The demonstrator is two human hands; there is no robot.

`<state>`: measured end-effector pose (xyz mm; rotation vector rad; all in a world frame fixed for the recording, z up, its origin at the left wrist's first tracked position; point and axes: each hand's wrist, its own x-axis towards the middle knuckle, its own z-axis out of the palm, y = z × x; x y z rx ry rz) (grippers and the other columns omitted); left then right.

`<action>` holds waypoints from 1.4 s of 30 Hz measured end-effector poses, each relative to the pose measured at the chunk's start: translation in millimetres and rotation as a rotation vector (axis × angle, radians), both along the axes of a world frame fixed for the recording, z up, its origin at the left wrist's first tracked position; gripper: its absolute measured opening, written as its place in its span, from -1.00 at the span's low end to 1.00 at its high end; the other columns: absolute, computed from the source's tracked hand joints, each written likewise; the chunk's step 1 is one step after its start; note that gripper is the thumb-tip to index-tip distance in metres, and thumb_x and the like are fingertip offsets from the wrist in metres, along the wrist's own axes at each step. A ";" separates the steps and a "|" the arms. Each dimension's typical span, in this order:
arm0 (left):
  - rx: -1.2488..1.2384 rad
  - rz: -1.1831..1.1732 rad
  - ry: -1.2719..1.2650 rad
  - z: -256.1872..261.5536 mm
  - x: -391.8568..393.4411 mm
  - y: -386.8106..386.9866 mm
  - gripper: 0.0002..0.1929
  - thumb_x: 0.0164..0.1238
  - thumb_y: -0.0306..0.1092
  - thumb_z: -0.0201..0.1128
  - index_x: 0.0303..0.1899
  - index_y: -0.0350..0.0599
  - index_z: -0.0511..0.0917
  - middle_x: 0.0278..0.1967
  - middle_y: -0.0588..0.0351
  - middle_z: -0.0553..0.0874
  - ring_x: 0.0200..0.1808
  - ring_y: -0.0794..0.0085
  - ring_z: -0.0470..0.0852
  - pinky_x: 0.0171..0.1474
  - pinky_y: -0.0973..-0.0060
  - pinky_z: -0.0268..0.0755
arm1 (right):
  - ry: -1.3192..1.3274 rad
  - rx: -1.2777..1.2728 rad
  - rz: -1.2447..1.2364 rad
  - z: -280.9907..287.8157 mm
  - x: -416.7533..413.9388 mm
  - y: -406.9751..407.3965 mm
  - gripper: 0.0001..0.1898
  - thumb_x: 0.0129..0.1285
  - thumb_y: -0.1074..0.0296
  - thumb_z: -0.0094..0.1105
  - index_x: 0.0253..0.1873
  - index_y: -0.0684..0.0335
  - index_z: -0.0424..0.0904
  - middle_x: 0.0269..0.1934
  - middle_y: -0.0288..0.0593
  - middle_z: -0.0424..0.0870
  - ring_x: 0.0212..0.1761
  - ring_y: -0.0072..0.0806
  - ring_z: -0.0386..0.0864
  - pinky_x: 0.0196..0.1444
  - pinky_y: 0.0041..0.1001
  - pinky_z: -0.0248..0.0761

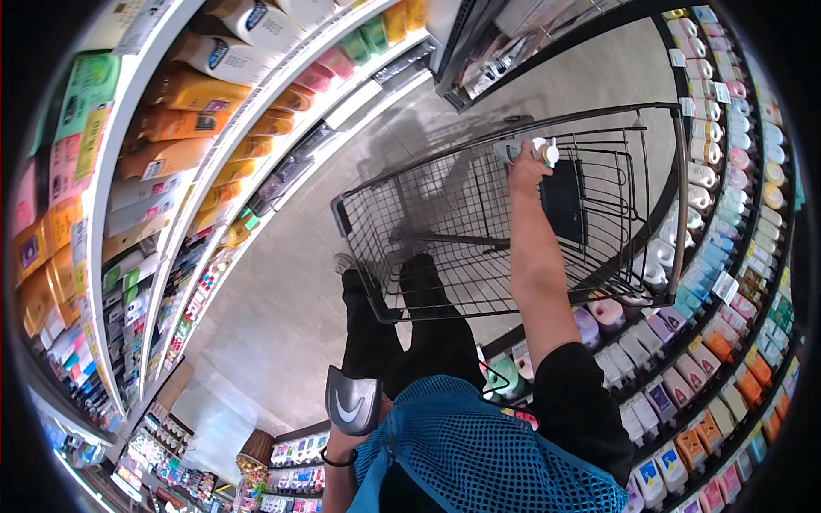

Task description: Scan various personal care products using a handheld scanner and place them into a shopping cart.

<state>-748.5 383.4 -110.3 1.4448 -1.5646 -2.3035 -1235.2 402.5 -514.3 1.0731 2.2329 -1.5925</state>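
My right arm reaches over a dark wire shopping cart (449, 276). At its far side my right hand (530, 170) grips a pale pump bottle (508, 151) with a white pump head, tilted on its side. Whether the bottle touches the cart's wire is hard to tell. Beside the child-seat end of the basket, a black panel (564, 202) lies just past my forearm. Low in the view, near my waist, my left hand (349, 439) is closed around a dark grey object (353, 401) bearing a Nike swoosh. That object hides most of the fingers.
Lit shelves of orange shampoo-type bottles (205, 90) rise along the left. Curved dark shelves of pump bottles and refill packs (680, 391) line the right, close to the cart. A dark display rack (494, 70) stands beyond the cart. A wicker basket (254, 447) sits behind at lower left.
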 end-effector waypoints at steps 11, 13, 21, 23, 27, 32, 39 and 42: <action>0.216 0.233 0.149 44.0 24.1 6.4 -0.35 0.10 -0.49 0.55 0.25 -0.27 0.45 0.11 0.08 0.66 0.14 0.46 0.63 0.26 0.46 0.43 | 0.050 -0.090 0.310 24.3 65.2 60.9 -0.57 0.26 0.29 0.36 0.02 0.29 0.28 -0.49 -0.22 0.54 -0.62 -0.44 0.52 -0.70 -0.45 0.33; 0.003 0.096 0.157 51.1 34.8 1.0 -0.27 0.11 -0.47 0.55 0.31 -0.28 0.36 0.18 0.07 0.62 0.18 0.46 0.59 0.29 0.47 0.38 | 0.076 -0.181 0.484 43.1 113.6 83.6 -0.66 0.30 0.40 0.24 0.01 0.33 0.26 -0.55 -0.20 0.50 -0.70 -0.47 0.44 -0.74 -0.45 0.28; -0.241 0.015 0.439 79.6 103.3 -38.8 -0.30 0.17 -0.44 0.51 0.32 -0.28 0.35 0.15 0.06 0.63 0.15 0.45 0.59 0.25 0.48 0.39 | 0.168 -0.131 0.794 99.2 281.7 115.9 -0.60 0.29 0.55 0.10 0.20 0.30 0.27 0.13 0.01 0.46 -0.33 -0.34 0.67 -0.51 -0.47 0.55; -0.396 -0.042 0.406 80.7 128.8 -60.2 -0.27 0.15 -0.41 0.53 0.34 -0.28 0.33 0.16 0.03 0.61 0.19 0.42 0.57 0.27 0.47 0.37 | 0.145 -0.166 0.862 148.6 316.8 86.5 -0.62 0.27 0.54 0.11 0.18 0.31 0.33 0.21 0.02 0.45 -0.28 -0.34 0.67 -0.49 -0.51 0.54; -0.386 -0.057 0.537 103.1 186.8 -107.1 -0.32 0.22 -0.40 0.50 0.34 -0.25 0.36 0.20 0.05 0.59 0.19 0.46 0.53 0.28 0.48 0.36 | 0.418 0.033 1.116 187.0 365.8 28.8 -0.60 0.27 0.59 0.07 0.21 0.28 0.34 0.13 -0.02 0.49 -0.32 -0.35 0.68 -0.37 -0.46 0.59; -0.237 0.040 0.500 107.3 265.7 -152.8 -0.65 0.27 -0.36 0.46 0.00 -0.21 0.53 -0.29 0.25 0.65 -0.25 0.61 0.62 -0.20 0.57 0.50 | 0.443 -0.175 1.247 248.3 457.6 -102.6 -0.45 0.27 0.41 0.21 0.35 0.36 0.31 0.08 0.06 0.56 -0.10 -0.28 0.59 -0.03 -0.36 0.52; -0.408 0.201 0.584 127.0 361.0 -183.6 -0.68 0.23 -0.32 0.50 -0.09 -0.19 0.58 -0.35 0.27 0.65 -0.32 0.58 0.58 -0.27 0.57 0.45 | 0.852 -0.106 1.418 321.4 560.4 -326.1 -0.28 0.23 0.24 0.32 0.40 0.41 0.21 0.16 0.18 0.47 0.12 -0.11 0.51 0.16 -0.24 0.42; -0.408 0.238 0.452 100.4 399.1 -183.4 -0.58 0.20 -0.43 0.50 0.07 -0.23 0.56 -0.09 0.18 0.71 -0.10 0.56 0.61 0.01 0.53 0.47 | 0.909 0.105 1.354 346.8 595.6 -393.6 -0.18 0.16 0.07 0.37 0.39 0.41 0.19 0.16 0.21 0.43 0.21 0.08 0.46 0.26 -0.08 0.34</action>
